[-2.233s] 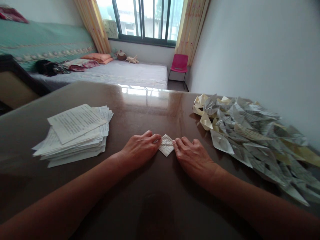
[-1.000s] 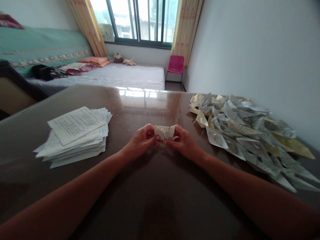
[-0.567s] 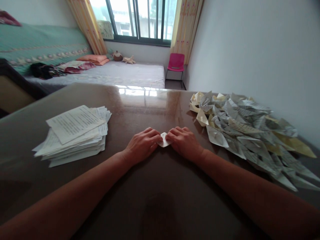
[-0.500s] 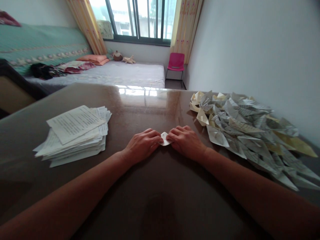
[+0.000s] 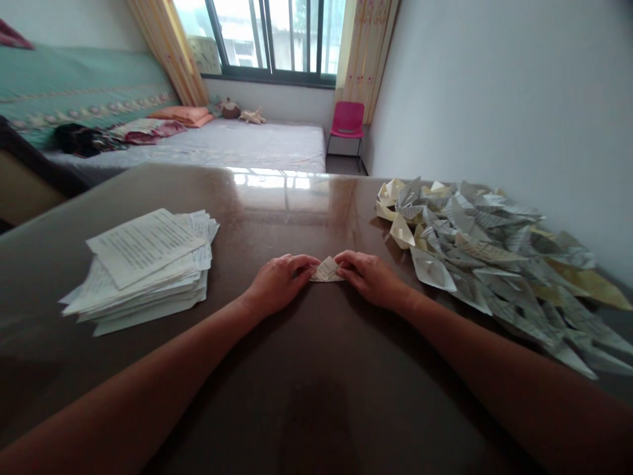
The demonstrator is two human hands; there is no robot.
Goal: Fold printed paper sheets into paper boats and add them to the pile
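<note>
A small folded piece of printed paper (image 5: 327,269) is held at the middle of the glossy brown table (image 5: 306,343). It shows a pointed peak above a flat lower edge, like a little paper boat. My left hand (image 5: 283,280) pinches its left end between thumb and fingers. At the right end my right hand (image 5: 370,276) pinches it the same way. Off to the left lies a stack of printed paper sheets (image 5: 148,264), the top ones askew. A large heap of folded paper boats (image 5: 475,244), white and yellowish, spreads over the right side.
Beyond the table's far edge stands a bed (image 5: 267,142) with orange pillows (image 5: 182,115) and clothes on it. A pink chair (image 5: 347,120) is by the window wall. The white wall (image 5: 494,99) runs along the right, close to the paper boats.
The paper went from a flat diamond to an upright rectangle, then a small flat diamond under both hands. Now it shows a peaked boat shape, with both hands pinching its ends.
</note>
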